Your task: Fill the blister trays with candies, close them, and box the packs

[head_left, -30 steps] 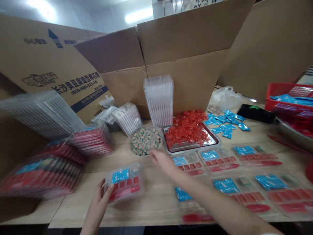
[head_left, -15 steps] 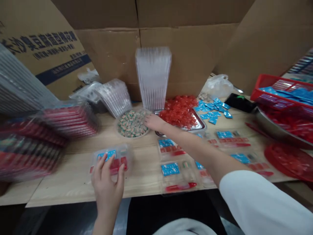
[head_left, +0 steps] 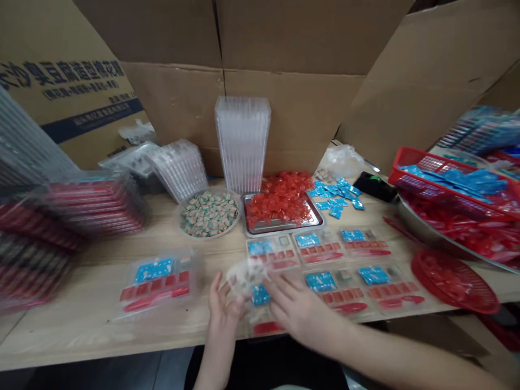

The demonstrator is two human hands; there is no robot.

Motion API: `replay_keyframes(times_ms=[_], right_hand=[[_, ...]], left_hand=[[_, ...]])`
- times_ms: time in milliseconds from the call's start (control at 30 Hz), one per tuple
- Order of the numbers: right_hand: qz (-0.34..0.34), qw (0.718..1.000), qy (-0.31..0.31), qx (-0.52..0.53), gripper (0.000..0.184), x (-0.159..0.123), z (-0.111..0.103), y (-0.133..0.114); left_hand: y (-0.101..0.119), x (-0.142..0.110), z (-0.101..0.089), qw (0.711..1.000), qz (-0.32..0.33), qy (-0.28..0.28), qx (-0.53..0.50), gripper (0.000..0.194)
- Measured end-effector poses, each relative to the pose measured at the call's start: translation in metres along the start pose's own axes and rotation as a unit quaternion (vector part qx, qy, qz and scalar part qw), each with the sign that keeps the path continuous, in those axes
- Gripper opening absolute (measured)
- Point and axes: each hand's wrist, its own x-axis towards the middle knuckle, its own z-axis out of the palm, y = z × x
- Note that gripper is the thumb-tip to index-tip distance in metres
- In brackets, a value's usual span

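Left hand [head_left: 223, 314] has released the packed clear tray [head_left: 156, 284], now on the counter [head_left: 69, 330] to its left; it and the right hand [head_left: 296, 309], fingers spread, flank a blurred clear piece [head_left: 246, 276]; grip unclear.

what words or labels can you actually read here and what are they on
"豆腐造型棉花糖" in large dark characters on the cardboard carton flap; the characters before it are unclear.
The smaller line beneath it is too blurred to read.
The print on the blue sachets is too small to read.
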Motion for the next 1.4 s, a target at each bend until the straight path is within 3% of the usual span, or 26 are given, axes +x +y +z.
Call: replay_keyframes(times_ms=[67,133,200,267,333,433,533,633,800,900,967,1067,1100,1133,1167,1300,1400], right_hand=[[0.024,0.997,-0.006,0.071,0.011,-0.026,-0.001,-0.015],[0.085,0.985,-0.011,0.152,0.016,-0.029,0.001,0.001],[0.184,0.963,-0.015,0.198,0.022,-0.013,0.008,0.046],[0.308,0.940,-0.001,0.149,0.024,0.014,0.022,0.106],[0.399,0.912,-0.031,0.088,0.024,0.043,0.043,0.161],[0.440,0.892,-0.075,0.065,0.025,0.068,0.075,0.201],[0.426,0.896,-0.082,0.089,0.021,0.061,0.096,0.193],[0.421,0.896,-0.067,0.128,0.024,0.037,0.101,0.175],[0.459,0.859,-0.031,0.225,0.025,0.015,0.101,0.178],[0.480,0.830,-0.002,0.284,0.030,0.013,0.093,0.179],[0.474,0.790,0.024,0.389,0.033,0.011,0.081,0.171],[0.441,0.665,0.060,0.600,0.032,0.002,0.055,0.147],[0.434,0.637,0.067,0.634,0.032,-0.004,0.046,0.137],[0.434,0.635,0.067,0.635,0.032,-0.012,0.036,0.127],[0.438,0.654,0.062,0.614,0.031,-0.020,0.027,0.118],[0.394,0.803,-0.019,0.448,0.017,-0.054,0.004,0.086],[0.305,0.880,-0.080,0.356,0.021,-0.062,0.002,0.064]], left_hand=[[-0.007,0.011,0.006,0.998,-0.055,-0.039,0.003,0.077],[-0.014,0.019,0.004,0.994,-0.040,-0.072,0.070,0.074],[-0.020,0.021,-0.001,0.983,0.017,-0.074,0.168,0.060],[-0.024,0.020,-0.004,0.954,0.099,-0.056,0.277,0.049],[-0.025,0.017,-0.005,0.911,0.186,-0.023,0.368,0.042],[-0.027,0.010,-0.006,0.853,0.275,0.008,0.444,0.042],[-0.031,0.002,-0.012,0.813,0.327,-0.049,0.480,0.046],[-0.033,-0.003,-0.017,0.788,0.367,-0.093,0.486,0.047],[-0.021,0.003,-0.013,0.792,0.389,-0.121,0.455,0.041],[-0.009,0.013,-0.005,0.810,0.389,-0.120,0.421,0.032],[0.001,0.021,0.002,0.833,0.371,-0.128,0.390,0.027],[0.014,0.027,0.012,0.861,0.333,-0.144,0.358,0.019],[0.017,0.026,0.013,0.862,0.326,-0.147,0.359,0.017],[0.018,0.023,0.014,0.860,0.325,-0.149,0.365,0.016],[0.017,0.018,0.013,0.852,0.330,-0.152,0.378,0.016],[-0.002,-0.009,0.004,0.794,0.365,-0.170,0.455,0.020],[-0.020,-0.021,-0.002,0.763,0.378,-0.176,0.495,0.021]])
